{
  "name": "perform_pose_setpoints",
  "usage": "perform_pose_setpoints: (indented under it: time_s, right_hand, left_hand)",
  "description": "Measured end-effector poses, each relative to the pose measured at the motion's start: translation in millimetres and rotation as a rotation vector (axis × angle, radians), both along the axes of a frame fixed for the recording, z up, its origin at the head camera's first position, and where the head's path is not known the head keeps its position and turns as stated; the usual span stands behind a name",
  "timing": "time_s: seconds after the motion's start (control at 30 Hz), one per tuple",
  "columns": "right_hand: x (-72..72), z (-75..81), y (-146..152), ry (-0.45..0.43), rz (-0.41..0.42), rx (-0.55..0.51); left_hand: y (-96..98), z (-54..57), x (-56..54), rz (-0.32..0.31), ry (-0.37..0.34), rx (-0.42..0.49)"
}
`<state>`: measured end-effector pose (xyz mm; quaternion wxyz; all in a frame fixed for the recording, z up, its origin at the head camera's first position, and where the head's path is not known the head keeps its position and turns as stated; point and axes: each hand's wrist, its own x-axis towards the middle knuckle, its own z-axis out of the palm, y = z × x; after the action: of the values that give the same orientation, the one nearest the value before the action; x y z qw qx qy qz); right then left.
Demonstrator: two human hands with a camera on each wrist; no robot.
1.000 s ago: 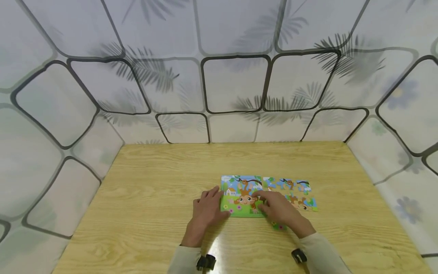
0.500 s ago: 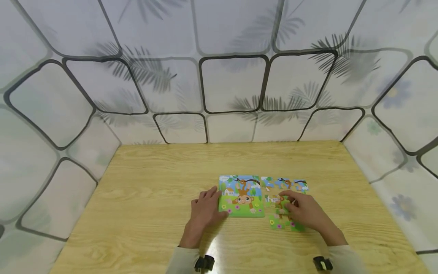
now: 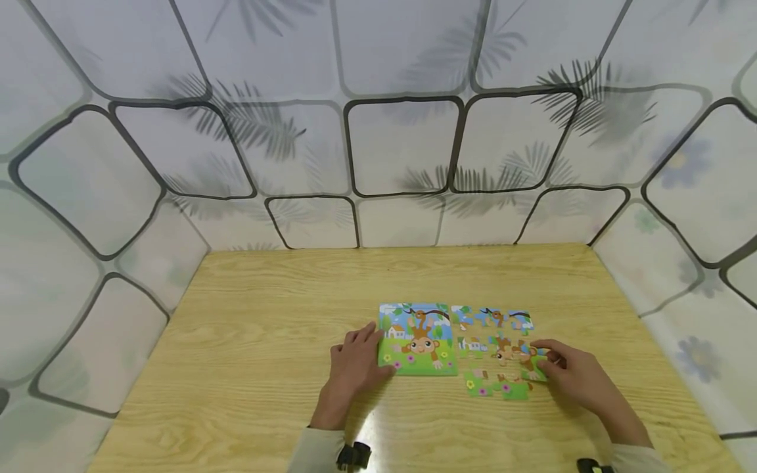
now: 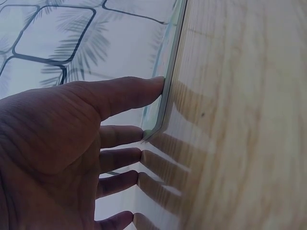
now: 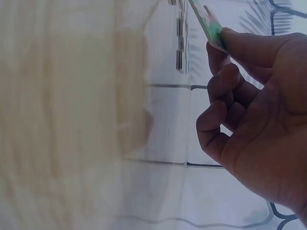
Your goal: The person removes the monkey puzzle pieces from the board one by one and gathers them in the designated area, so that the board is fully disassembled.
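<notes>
A square picture board [image 3: 421, 341] with a monkey, a house and flowers lies flat on the table. My left hand [image 3: 355, 360] rests at its left side; in the left wrist view the thumb [image 4: 129, 94] touches the board's edge and the other fingers are extended beside its corner. My right hand [image 3: 582, 381] pinches a puzzle piece [image 3: 534, 368] between thumb and fingers. In the right wrist view that puzzle piece [image 5: 207, 23] is tilted and raised off the table, with the remaining fingers curled below. The piece overlaps the right end of the loose pieces in the head view.
Right of the board, several loose puzzle pieces [image 3: 495, 318] lie in rough rows, with others [image 3: 513, 390] at the front. The wooden table [image 3: 284, 315] meets patterned curtain-like walls [image 3: 408, 144] at the back and sides.
My right hand has moved from over the board's right part to the right side of the loose pieces, carrying the puzzle piece. The left hand has stayed by the board.
</notes>
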<state>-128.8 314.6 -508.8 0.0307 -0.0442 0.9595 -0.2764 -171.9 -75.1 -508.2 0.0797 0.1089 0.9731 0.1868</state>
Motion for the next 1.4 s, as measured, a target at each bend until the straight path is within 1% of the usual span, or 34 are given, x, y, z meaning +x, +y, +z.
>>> perform_pose_setpoints:
  time_s: [0.17,0.37,0.57,0.73,0.87,1.0,1.07,1.17,1.3,1.4]
  right_hand:
    - [3.2,0.6,3.4,-0.002,0.004,0.005]
    - [8.0,0.8,7.8,-0.083,-0.022,0.003]
    - [6.6,-3.7,12.4,-0.126,-0.008,0.059]
    - [5.0,-5.3,9.7,-0.113,-0.010,0.120]
    - [3.8,-1.6,4.7,-0.089,-0.007,0.169]
    - [3.2,3.2,0.6,-0.098,-0.016,0.182]
    - [1.9,4.9,-2.4,-0.085,-0.013,0.173]
    - [-0.1,3.8,-9.4,-0.041,-0.005,0.159]
    - [-4.2,-1.5,-23.8,0.046,0.010,0.158]
    - [-8.4,-6.0,-35.4,0.126,0.052,0.170]
  left_hand:
    - [-1.0,0.9,0.8,-0.001,-0.002,0.016]
    - [-1.6,1.2,1.5,-0.006,0.012,0.018]
    - [-2.6,-1.2,0.9,0.001,0.014,0.021]
    - [-2.6,-1.9,1.3,-0.004,0.010,0.031]
    - [-2.3,-2.8,0.8,-0.012,0.017,0.027]
    - [-2.1,-4.2,-1.0,-0.020,0.014,0.031]
    - [-2.9,-5.4,-2.5,-0.020,0.007,0.038]
    - [-5.1,-7.4,-3.8,-0.014,-0.006,0.072]
    - [-8.7,-8.9,-5.0,0.004,-0.021,0.129]
    - [-12.1,-7.8,-5.6,0.010,-0.009,0.169]
